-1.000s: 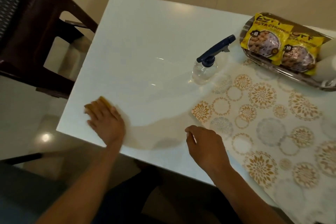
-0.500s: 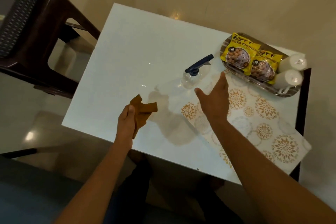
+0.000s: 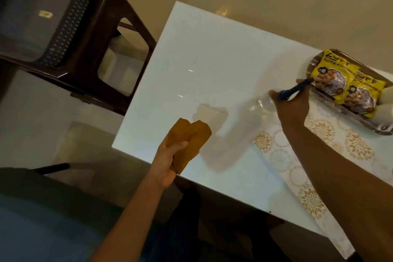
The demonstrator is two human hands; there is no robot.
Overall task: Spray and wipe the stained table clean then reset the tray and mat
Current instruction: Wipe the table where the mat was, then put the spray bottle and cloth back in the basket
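The white table (image 3: 204,66) fills the middle of the head view. My left hand (image 3: 168,161) grips a folded brown cloth (image 3: 189,142), lifted just above the table's near edge. My right hand (image 3: 292,102) is wrapped round the neck of a clear spray bottle (image 3: 260,104) with a dark blue trigger head (image 3: 295,89), standing on the table. A patterned mat (image 3: 319,149) lies on the right side under my right forearm. Behind the bottle sits a clear tray (image 3: 348,115) holding two yellow snack packets (image 3: 338,78).
A dark brown plastic chair (image 3: 70,34) stands off the table's left side. A white cup (image 3: 385,110) sits at the tray's right end. A beige wall runs behind the table. My dark-clothed legs are below the near edge.
My left hand lifted the cloth off the table surface and holds it up. My right hand left the near edge, reached forward over the mat and took hold of the spray bottle.
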